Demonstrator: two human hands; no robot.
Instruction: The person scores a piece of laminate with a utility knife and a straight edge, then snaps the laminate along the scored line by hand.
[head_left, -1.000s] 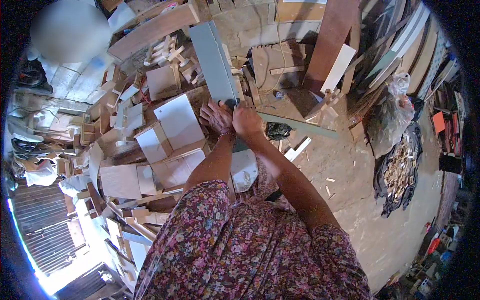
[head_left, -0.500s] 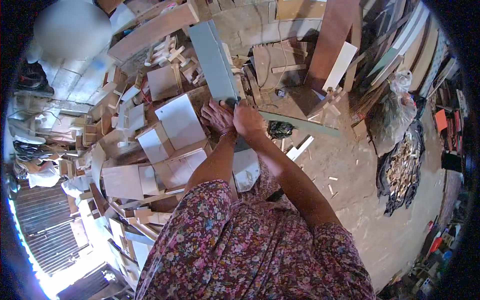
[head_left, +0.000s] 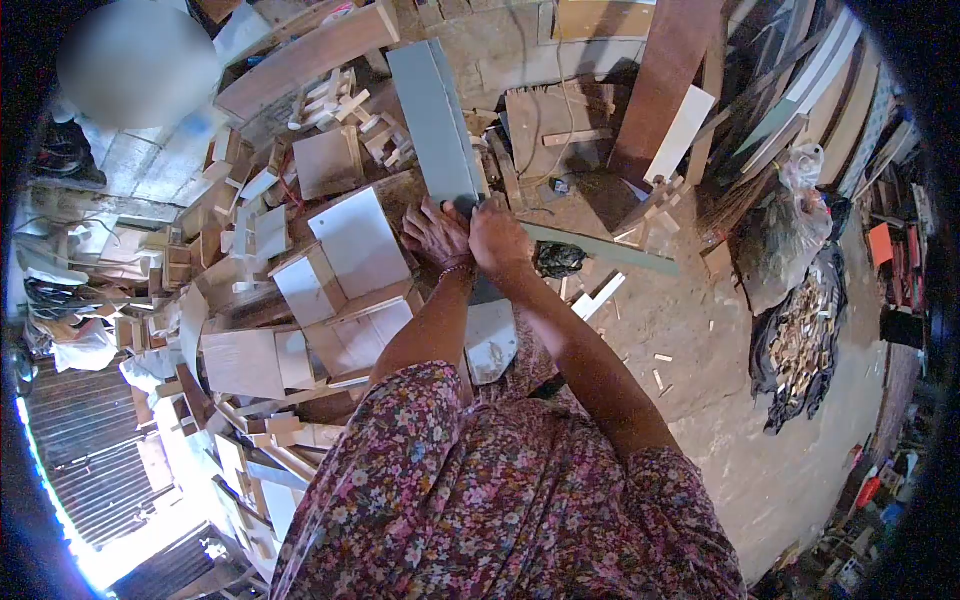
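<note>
Right hand (head_left: 497,238) clamped on near end of grey board (head_left: 435,120), left hand (head_left: 437,232) spread flat alongside. Probably stiff, heavy, unwieldy lengthwise; best gripped by both edges.

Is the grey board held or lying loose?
Held: the right hand clasps the near end of the grey board; the left hand lies flat beside it.
</note>
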